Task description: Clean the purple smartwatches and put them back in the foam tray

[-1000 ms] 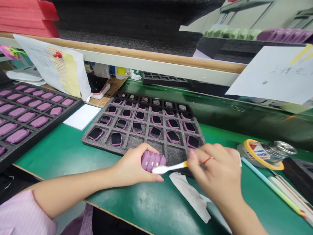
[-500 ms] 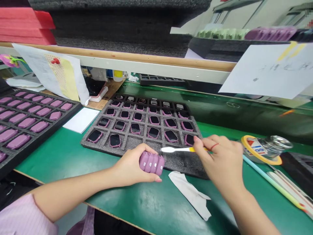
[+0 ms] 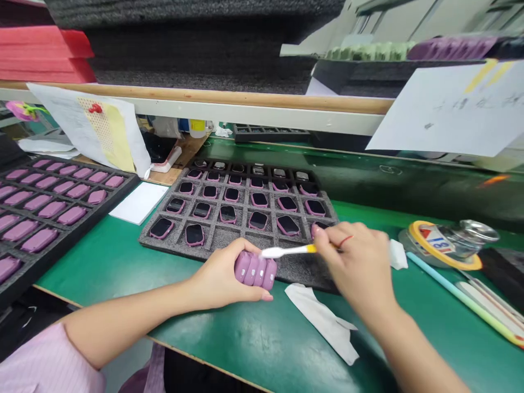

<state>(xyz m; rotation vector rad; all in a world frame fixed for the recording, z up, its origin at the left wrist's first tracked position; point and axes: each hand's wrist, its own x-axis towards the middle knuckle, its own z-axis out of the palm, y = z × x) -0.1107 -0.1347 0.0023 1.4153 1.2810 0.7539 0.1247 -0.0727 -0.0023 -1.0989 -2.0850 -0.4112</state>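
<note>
Brush [image 3: 291, 250] pointing left, long axis crosswise, right fingers [image 3: 327, 245] gripping it, left fingers [image 3: 242, 246] around purple pieces [image 3: 254, 272]

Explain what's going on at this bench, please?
A person's left hand grips a row of purple cases above the green bench. The right hand holds a white and yellow brush, its head at the upper edge of the row; whether it touches is hard to tell. Just beyond the hands, a dark foam tray holds purple-framed pieces with dark faces. A white strip lies in front of it, and another tray of purple pieces sits to the left.
</note>
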